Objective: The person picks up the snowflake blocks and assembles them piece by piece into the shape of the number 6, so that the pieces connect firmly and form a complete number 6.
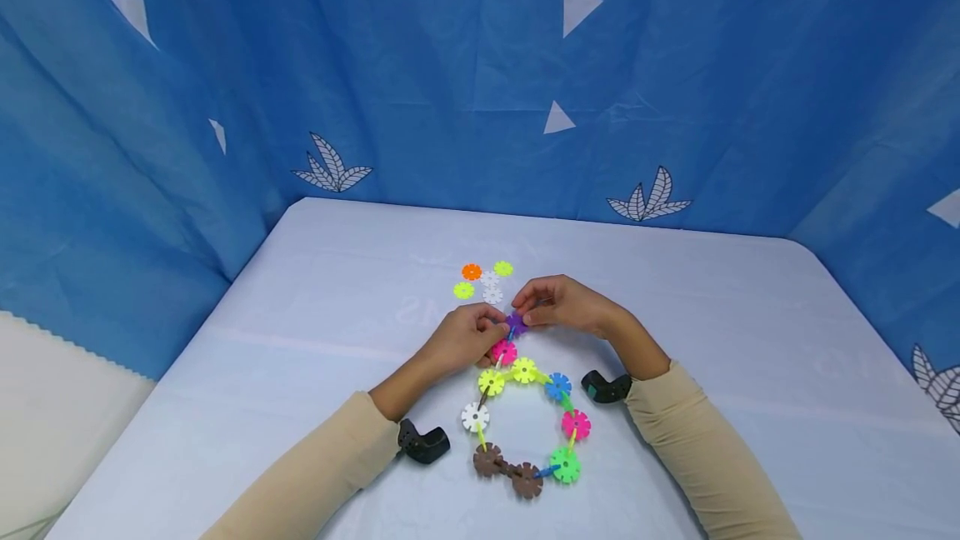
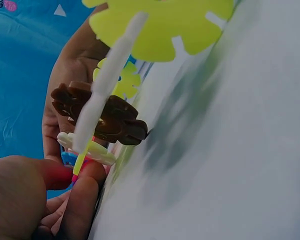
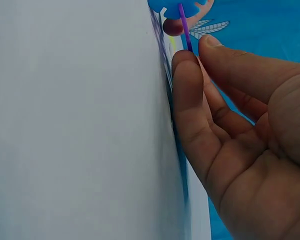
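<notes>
A ring of slotted plastic discs lies on the white table, with a yellow disc [image 1: 491, 382], a white disc [image 1: 475, 417] and a brown disc [image 1: 527, 481] among them. From its far side a short tail leads through a pink disc [image 1: 504, 352] and a blue disc [image 3: 172, 7] to a purple disc [image 1: 516, 324]. My left hand [image 1: 467, 337] pinches the tail near the pink and blue discs; its exact grip is partly hidden. Between thumb and fingertips, my right hand [image 1: 562, 304] pinches the purple disc, whose edge meets the blue one.
Beyond the hands lie several loose discs, including an orange disc [image 1: 472, 272], yellow-green discs [image 1: 464, 290] and white discs [image 1: 492, 295]. Black wrist devices [image 1: 424, 443] sit at both cuffs. A blue patterned curtain [image 1: 465, 90] hangs behind the table [image 1: 300, 290].
</notes>
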`<state>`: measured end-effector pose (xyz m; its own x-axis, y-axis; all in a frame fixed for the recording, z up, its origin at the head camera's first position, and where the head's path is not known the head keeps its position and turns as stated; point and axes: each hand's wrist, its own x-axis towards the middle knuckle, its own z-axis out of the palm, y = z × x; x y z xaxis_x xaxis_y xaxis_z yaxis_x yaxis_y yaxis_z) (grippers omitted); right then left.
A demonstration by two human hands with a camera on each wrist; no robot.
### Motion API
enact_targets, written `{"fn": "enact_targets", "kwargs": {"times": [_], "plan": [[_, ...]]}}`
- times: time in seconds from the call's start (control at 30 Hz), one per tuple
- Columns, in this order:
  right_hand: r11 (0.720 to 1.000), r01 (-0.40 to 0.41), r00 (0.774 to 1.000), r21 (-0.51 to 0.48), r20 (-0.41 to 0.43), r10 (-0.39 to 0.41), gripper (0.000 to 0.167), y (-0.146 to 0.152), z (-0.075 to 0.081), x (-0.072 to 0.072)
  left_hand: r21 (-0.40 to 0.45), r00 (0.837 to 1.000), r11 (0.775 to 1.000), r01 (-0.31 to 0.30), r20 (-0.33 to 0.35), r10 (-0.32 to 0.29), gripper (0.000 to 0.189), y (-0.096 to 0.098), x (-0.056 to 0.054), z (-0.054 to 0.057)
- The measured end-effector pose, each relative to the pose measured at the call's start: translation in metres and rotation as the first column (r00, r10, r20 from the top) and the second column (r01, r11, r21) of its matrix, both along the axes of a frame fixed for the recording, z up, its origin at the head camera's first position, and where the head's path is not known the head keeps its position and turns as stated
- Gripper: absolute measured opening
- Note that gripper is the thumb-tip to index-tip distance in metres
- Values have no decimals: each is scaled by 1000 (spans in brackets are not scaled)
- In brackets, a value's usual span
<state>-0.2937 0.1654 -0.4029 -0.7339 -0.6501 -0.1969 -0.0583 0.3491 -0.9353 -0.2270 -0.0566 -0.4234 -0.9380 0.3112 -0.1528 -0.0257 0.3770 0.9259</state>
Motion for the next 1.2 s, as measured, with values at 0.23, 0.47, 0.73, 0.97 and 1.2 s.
{"fn": "enact_targets", "kwargs": {"times": [0.23, 0.47, 0.73, 0.97, 1.2], "plan": [[995, 5, 988, 99, -151, 10, 21, 1, 4, -6, -8, 1000, 1000, -6, -9, 6, 15, 0, -2, -1], [957, -58, 925, 284, -345, 159, 35, -13, 10, -27, -15, 1000, 1000, -10, 5, 10, 14, -1, -3, -1], [906, -154, 856, 395, -405, 322, 35, -26, 12, -36, 11, 1000, 1000, 21, -10, -21, 13, -1, -2, -2], [923, -81, 910, 375, -350, 222, 21, -14, 12, -29, 29, 1000, 999, 19, -12, -19, 13, -1, -2, -1], [967, -25, 940, 255, -323, 110, 17, 6, 7, -14, 7, 1000, 1000, 17, -15, -17, 15, -1, -2, -2]]}}
